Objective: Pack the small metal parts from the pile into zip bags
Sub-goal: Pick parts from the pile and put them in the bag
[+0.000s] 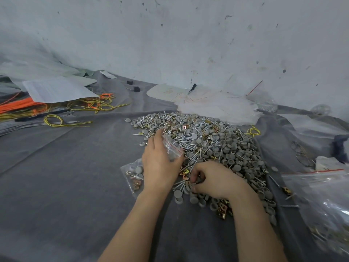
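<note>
Our left hand [160, 163] grips a small zip bag [173, 148] at the left edge of the pile [211, 142], mid-frame. Our right hand [213, 178] curls over the parts [194, 186], seemingly pinching a few. We should keep the bag's mouth open and close.

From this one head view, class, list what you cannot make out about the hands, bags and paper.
All head view:
- What the right hand pinches in the pile: its curled fingers hide it.
- What the zip bag in the left hand holds: crumpled plastic blurs it.
- The filled bag: partly under the left wrist.
- The big bag: cut by the right edge.
- The sheet: print too small.
</note>
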A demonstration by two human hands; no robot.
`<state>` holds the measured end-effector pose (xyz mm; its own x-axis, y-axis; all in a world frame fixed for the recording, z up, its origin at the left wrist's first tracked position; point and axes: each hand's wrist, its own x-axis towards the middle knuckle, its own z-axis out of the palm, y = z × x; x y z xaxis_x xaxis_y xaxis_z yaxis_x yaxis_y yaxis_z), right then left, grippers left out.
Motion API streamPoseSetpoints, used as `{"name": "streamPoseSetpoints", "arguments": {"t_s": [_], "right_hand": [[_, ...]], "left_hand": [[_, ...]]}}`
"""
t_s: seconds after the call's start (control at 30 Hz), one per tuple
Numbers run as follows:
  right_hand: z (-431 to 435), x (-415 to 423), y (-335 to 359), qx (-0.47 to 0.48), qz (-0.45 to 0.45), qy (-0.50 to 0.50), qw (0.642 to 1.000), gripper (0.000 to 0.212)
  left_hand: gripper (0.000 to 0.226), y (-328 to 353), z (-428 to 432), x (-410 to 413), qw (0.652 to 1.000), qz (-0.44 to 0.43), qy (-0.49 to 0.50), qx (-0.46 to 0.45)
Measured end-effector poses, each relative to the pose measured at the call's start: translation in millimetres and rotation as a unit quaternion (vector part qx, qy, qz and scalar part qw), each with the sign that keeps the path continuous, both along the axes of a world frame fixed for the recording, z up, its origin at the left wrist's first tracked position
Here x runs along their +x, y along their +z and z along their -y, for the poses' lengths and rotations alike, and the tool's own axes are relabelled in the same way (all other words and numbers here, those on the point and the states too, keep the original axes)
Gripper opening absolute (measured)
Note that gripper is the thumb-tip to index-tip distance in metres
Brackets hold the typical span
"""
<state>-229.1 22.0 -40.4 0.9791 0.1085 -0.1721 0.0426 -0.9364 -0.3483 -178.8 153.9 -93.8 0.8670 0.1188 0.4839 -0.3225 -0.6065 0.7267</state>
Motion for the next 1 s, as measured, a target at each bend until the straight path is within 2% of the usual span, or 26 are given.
{"name": "streamPoseSetpoints", "arguments": {"t_s": [0.17,0.3,0.4,0.47,0.57,0.67,0.73,0.8,0.9,1.0], "right_hand": [[0.6,4.4,-5.9,0.03,0.031,-0.056,0.997,0.012],[3.4,11.2,-12.6,0.101,0.121,-0.129,0.979,0.011],[-0.8,16.2,-13.6,0.233,0.247,-0.17,0.925,0.013],[-7.9,18.3,-13.5,0.312,0.286,-0.169,0.89,0.014],[-19.7,19.9,-13.8,0.374,0.255,-0.11,0.885,0.011],[-21.2,19.7,-12.8,0.389,0.233,-0.058,0.889,0.012],[-14.2,17.6,-9.7,0.368,0.247,-0.08,0.893,0.014],[-5.2,12.5,-5.7,0.303,0.221,-0.07,0.924,0.015],[-1.9,4.1,-0.7,0.133,0.086,0.032,0.987,0.025],[-14.4,2.6,-5.0,-0.059,0.006,0.076,0.995,0.036]], "left_hand": [[0.083,1.1,1.3,-1.2,1.0,-0.004,-0.011,0.017],[0.082,0.6,1.2,-2.7,0.999,-0.017,-0.019,0.045],[0.084,0.6,2.0,-3.2,0.997,-0.022,-0.032,0.061],[0.084,0.5,2.5,-3.8,0.997,-0.026,-0.042,0.067],[0.082,0.9,2.8,-4.1,0.995,-0.026,-0.06,0.07],[0.08,1.8,2.0,-3.2,0.997,-0.018,-0.05,0.047],[0.08,3.0,0.2,-2.2,1.0,-0.014,-0.024,0.012],[0.081,4.8,-2.2,-0.7,0.999,-0.011,-0.001,-0.033],[0.081,7.3,-4.3,0.9,0.997,-0.005,0.022,-0.078],[0.079,7.8,-4.9,1.0,0.996,0.004,0.03,-0.088]]}}
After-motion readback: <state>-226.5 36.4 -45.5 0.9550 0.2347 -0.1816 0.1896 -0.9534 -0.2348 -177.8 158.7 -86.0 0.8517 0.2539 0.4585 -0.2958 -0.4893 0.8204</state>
